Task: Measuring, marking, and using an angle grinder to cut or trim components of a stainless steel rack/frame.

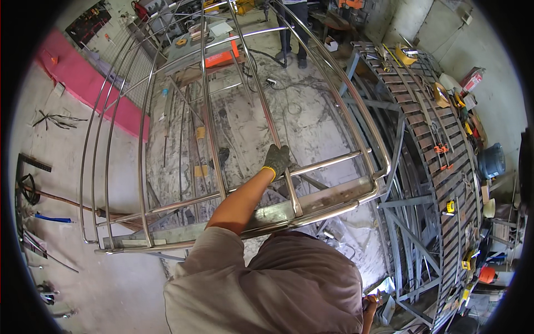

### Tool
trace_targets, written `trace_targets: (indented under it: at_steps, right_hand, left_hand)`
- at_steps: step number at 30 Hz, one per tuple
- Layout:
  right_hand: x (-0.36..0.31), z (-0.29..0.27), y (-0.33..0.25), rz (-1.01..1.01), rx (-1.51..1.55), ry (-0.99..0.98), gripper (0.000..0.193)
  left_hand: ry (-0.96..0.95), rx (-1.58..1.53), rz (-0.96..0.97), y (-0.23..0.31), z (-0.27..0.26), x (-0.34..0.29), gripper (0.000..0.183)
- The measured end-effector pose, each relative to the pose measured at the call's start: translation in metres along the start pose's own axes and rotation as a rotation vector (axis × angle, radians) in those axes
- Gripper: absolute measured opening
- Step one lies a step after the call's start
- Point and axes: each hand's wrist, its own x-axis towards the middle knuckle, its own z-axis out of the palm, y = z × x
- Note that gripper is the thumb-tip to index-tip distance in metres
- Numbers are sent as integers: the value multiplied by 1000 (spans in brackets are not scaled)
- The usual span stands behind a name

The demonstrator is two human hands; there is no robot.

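This is a metal workshop. A big frame of shiny bars (334, 161) is above a dirty, stained floor (306, 117). Orange clamps (441, 149) and a yellow tape measure (450, 207) lie on a long slatted bench (418, 116), with messy odds and ends (487, 274) crowding its far edge.

There is one steel frame (334, 160) with one gloved hand (276, 159) on it; beyond it, one person (285, 40); leftward, one pink board (83, 78); rightward, one slatted worktop (436, 192), one blue bucket (492, 161).

White lettering (216, 58) stands on the orange-red panel (225, 58).
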Motion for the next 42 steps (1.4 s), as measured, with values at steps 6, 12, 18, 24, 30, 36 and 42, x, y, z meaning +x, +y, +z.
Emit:
trace_targets:
  at_steps: [6, 12, 18, 24, 30, 36, 42]
  right_hand:
    - [-16, 38, -23, 258, 298, 254, 2]
    - [-8, 44, -32, 298, 312, 303, 4]
    - [-1, 48, -44, 302, 339, 161, 6]
    - [-21, 70, -71, 275, 233, 127, 11]
    - [-180, -78, -45, 249, 59, 245, 11]
    - [-249, -130, -66, 368, -37, 389, 10]
    - [-264, -149, -88, 419, -97, 438, 10]
  left_hand:
    - [99, 101, -89, 15, 11, -7, 31]
    - [43, 71, -161, 75, 23, -36, 35]
    - [76, 254, -65, 39, 12, -13, 35]
    - [14, 95, -186, 95, 21, -60, 33]
    - [-160, 70, -146, 77, 10, -29, 37]
    - [-35, 517, -52, 111, -7, -54, 74]
    - [-14, 665, 23, 103, -6, -66, 78]
